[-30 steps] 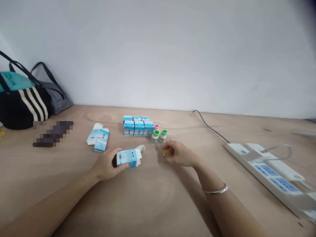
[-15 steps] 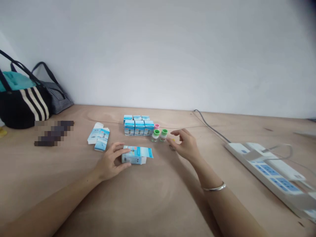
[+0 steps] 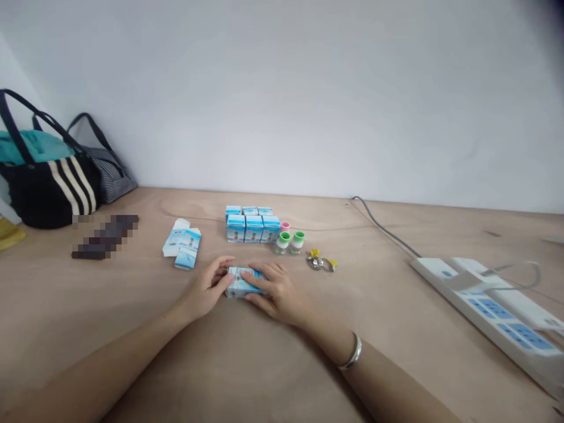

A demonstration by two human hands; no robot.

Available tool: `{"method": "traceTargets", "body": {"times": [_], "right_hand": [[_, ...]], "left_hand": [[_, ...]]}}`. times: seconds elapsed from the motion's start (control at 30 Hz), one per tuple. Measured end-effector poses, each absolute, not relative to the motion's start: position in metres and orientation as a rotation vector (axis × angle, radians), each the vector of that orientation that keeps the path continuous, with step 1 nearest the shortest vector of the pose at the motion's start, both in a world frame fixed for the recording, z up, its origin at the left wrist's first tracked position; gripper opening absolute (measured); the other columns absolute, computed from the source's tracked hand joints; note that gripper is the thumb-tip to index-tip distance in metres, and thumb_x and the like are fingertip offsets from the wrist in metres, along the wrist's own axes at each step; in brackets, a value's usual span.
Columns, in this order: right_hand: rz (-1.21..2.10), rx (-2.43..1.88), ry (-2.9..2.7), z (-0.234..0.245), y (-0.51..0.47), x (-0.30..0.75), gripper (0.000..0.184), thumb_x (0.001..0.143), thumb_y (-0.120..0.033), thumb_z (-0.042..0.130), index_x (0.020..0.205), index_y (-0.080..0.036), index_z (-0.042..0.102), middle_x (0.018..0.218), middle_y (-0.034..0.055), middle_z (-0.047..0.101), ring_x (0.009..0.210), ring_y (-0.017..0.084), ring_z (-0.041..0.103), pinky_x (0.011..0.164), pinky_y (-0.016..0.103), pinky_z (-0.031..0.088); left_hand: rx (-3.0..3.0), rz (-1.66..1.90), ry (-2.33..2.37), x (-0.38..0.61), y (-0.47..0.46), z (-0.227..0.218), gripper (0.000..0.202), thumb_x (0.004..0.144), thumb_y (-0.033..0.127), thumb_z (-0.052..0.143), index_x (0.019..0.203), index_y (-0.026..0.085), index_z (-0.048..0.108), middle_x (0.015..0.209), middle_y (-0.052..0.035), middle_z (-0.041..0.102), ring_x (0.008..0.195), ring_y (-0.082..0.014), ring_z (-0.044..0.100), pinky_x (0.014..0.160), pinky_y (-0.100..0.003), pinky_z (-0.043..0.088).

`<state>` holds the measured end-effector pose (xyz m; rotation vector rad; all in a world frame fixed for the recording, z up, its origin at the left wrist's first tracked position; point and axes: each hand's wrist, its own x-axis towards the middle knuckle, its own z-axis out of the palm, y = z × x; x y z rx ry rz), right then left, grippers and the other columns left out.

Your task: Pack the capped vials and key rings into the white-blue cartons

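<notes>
A small blue-and-white carton [image 3: 240, 282] lies on its side on the wooden table [image 3: 273, 364]. My left hand [image 3: 205, 289] grips its left end with curled fingers. My right hand [image 3: 275, 294] covers its right end, fingers pressed on the top. Behind them stand several matching upright cartons [image 3: 252, 226] in two rows. To their right are two small vials with green caps [image 3: 291, 242] and one with a pink cap [image 3: 285, 226]. A small metal piece with yellow parts [image 3: 321, 262] lies loose on the table, right of my hands.
Flattened blue-and-white cartons [image 3: 183, 245] lie left of the rows. A black striped bag [image 3: 48, 182] and a grey bag [image 3: 108, 173] stand at the far left by the wall. A white power strip [image 3: 493, 305] with a grey cable [image 3: 383, 226] lies at the right. A blurred dark object [image 3: 106, 236] sits mid-left.
My right hand has left the yellow-and-metal piece on the table and come left onto the carton. The carton's open flap is no longer visible and the carton lies flat between both hands.
</notes>
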<state>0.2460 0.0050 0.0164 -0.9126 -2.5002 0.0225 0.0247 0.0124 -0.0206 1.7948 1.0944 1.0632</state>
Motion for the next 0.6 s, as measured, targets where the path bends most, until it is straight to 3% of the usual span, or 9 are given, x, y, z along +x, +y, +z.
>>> {"method": "traceTargets", "body": {"times": [0.2, 0.4, 0.5, 0.6], "right_hand": [[0.019, -0.912, -2.451, 0.012, 0.007, 0.253, 0.043, 0.086, -0.035, 0.055, 0.127, -0.022, 0.051, 0.123, 0.0133, 0.056, 0.106, 0.025, 0.055, 0.089, 0.041, 0.046], [-0.053, -0.898, -2.458, 0.008, 0.011, 0.251, 0.043, 0.084, -0.025, 0.054, 0.126, -0.015, 0.05, 0.117, 0.0152, 0.059, 0.104, 0.025, 0.056, 0.087, 0.041, 0.047], [-0.023, -0.818, -2.6, 0.008, 0.008, 0.25, 0.039, 0.08, -0.017, 0.056, 0.118, -0.014, 0.056, 0.111, 0.0139, 0.062, 0.099, 0.024, 0.058, 0.086, 0.039, 0.048], [0.078, -0.742, -2.675, 0.01, 0.005, 0.252, 0.036, 0.075, -0.012, 0.057, 0.11, -0.015, 0.061, 0.105, 0.0114, 0.065, 0.095, 0.022, 0.06, 0.087, 0.037, 0.048]], "left_hand": [[1.98, 1.111, 1.233, 0.016, 0.014, -0.018, 0.036, 0.089, 0.025, 0.038, 0.124, 0.022, 0.048, 0.119, -0.0064, 0.059, 0.11, -0.0198, 0.057, 0.094, -0.039, 0.047], [2.599, 0.976, 1.082, 0.02, 0.015, -0.006, 0.051, 0.077, 0.029, 0.061, 0.126, 0.023, 0.049, 0.129, -0.008, 0.053, 0.122, -0.0254, 0.046, 0.107, -0.047, 0.034], [2.743, 0.856, 0.952, 0.019, 0.016, -0.011, 0.042, 0.076, 0.019, 0.058, 0.118, 0.023, 0.055, 0.119, -0.0061, 0.061, 0.112, -0.0225, 0.055, 0.106, -0.045, 0.036], [2.777, 0.816, 0.83, 0.015, 0.015, -0.017, 0.03, 0.079, 0.014, 0.053, 0.106, 0.022, 0.062, 0.107, -0.005, 0.066, 0.101, -0.0192, 0.062, 0.096, -0.038, 0.047]]}}
